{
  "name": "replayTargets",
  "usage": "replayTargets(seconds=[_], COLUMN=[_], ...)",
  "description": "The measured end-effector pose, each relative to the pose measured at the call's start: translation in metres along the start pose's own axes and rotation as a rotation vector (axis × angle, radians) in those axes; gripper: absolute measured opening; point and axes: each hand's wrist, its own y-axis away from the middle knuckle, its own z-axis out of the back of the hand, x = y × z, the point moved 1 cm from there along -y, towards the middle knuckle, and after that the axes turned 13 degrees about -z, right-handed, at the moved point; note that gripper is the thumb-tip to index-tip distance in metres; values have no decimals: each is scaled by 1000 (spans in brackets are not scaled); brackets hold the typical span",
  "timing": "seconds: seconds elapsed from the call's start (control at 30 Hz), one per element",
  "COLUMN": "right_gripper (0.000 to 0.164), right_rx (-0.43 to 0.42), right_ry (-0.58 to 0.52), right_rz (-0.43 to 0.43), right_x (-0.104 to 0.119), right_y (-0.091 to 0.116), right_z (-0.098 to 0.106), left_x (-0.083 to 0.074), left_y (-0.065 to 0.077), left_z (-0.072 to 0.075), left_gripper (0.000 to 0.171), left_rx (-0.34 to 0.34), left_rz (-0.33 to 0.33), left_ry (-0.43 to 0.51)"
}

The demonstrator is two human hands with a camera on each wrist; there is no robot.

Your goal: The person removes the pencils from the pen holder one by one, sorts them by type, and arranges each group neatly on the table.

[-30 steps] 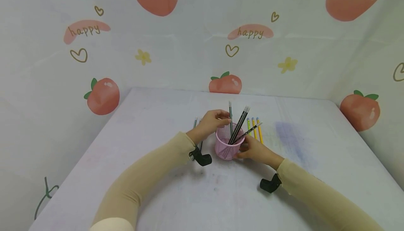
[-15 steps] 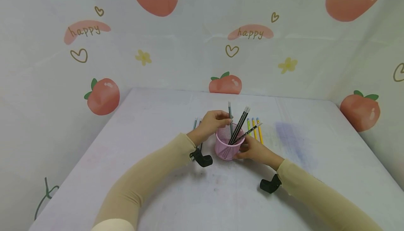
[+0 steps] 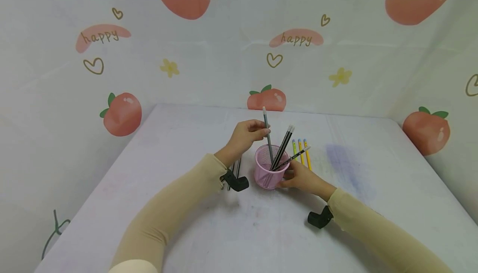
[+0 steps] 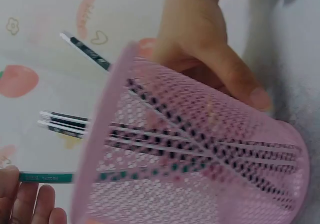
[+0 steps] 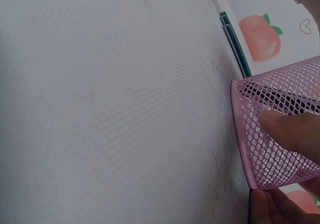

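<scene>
A pink mesh pencil holder (image 3: 269, 177) stands upright at the middle of the table. My left hand (image 3: 244, 137) pinches a dark green pencil (image 3: 267, 125) near its upper end. The lower part of this pencil is inside the holder, as the left wrist view shows. Several black-and-white pencils (image 3: 282, 146) lean in the holder, one of them (image 4: 85, 49) tilted further toward my right hand. My right hand (image 3: 300, 177) grips the holder at its right side, low down. In the right wrist view its thumb (image 5: 292, 134) presses on the mesh wall.
Dark pencils (image 3: 238, 168) lie on the white table (image 3: 209, 231) left of the holder, partly hidden by my left wrist. Yellow pencils (image 3: 308, 157) and a green-yellow one (image 3: 294, 148) lie to its right, behind my right hand. A printed backdrop (image 3: 224, 65) rises behind the table.
My left hand has moved up and slightly left, and the green pencil has risen with it, its tip end still inside the holder. My right hand and the holder have stayed put.
</scene>
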Motion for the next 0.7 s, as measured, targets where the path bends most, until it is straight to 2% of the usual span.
replayTargets(seconds=[0.3,0.5,0.7], right_gripper=[80,78,76], right_rx=[-7,-6,-4], right_ry=[26,21,19], right_rz=[-9,-4,18], right_x=[-1,-1,-1], right_y=[-2,-1,-1], right_z=[0,1,0], left_x=[-25,-41,-50], left_y=[-7,-10,-14], left_z=[19,37,54], left_gripper=[24,27,27], left_rx=[-94,-157,-208], left_rz=[-68,-104,-140], left_ry=[104,136,148])
